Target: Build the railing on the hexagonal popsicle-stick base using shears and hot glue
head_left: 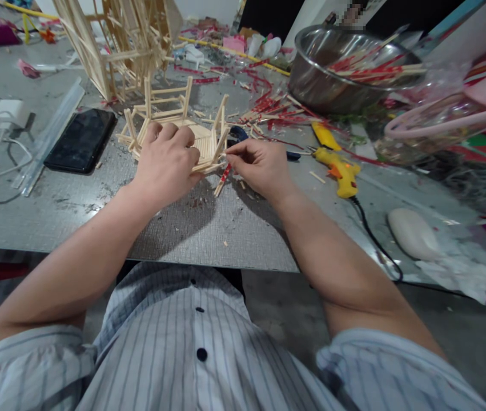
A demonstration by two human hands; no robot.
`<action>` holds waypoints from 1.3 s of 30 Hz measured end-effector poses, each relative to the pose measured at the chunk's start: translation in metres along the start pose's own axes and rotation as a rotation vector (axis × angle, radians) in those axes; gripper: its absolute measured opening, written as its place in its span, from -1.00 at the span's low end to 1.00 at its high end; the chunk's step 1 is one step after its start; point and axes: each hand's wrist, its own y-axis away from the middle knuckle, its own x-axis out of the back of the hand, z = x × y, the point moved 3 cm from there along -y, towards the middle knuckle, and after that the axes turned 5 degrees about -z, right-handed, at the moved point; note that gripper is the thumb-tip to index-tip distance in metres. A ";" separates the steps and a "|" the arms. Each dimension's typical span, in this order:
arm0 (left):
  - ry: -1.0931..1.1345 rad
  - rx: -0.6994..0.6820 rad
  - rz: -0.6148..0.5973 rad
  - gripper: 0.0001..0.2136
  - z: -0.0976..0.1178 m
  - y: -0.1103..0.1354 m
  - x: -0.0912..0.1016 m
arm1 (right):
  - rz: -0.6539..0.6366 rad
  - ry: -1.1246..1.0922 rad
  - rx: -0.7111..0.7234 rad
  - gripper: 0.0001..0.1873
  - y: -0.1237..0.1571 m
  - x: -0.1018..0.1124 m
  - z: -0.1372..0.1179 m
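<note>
A small frame built of thin wooden sticks, with short upright posts round a slatted floor, sits on the grey table. My left hand is closed over its near left side, fingers curled on the sticks. At the frame's near right corner, my right hand pinches with thumb and forefinger; what lies between the fingertips is too small to make out. Just under those fingertips are sticks with a red paper wrapping. A dark blue handle shows behind the right hand. To its right lies a yellow glue gun.
A taller stick structure stands behind the frame. A black phone and white charger lie left. Back right are a steel bowl and red wrapper scraps. A white mouse-shaped object lies near the front edge.
</note>
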 end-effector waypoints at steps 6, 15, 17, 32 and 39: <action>0.008 0.019 -0.020 -0.75 -0.001 0.000 0.000 | -0.025 -0.026 -0.007 -0.88 0.000 0.001 0.002; -0.124 -0.032 0.017 -0.74 0.001 0.001 0.001 | -0.004 -0.050 0.016 -0.88 0.000 -0.004 0.005; -0.118 -0.039 0.029 -0.74 0.001 0.001 0.001 | 0.013 -0.035 0.016 -0.87 0.001 -0.004 0.004; -0.037 0.045 -0.071 -0.77 0.001 -0.002 0.002 | 0.028 -0.047 0.017 -0.77 -0.001 -0.010 0.014; 0.100 -0.057 0.054 -0.75 -0.010 -0.001 -0.004 | 0.028 -0.103 -0.009 -0.76 -0.002 -0.010 0.014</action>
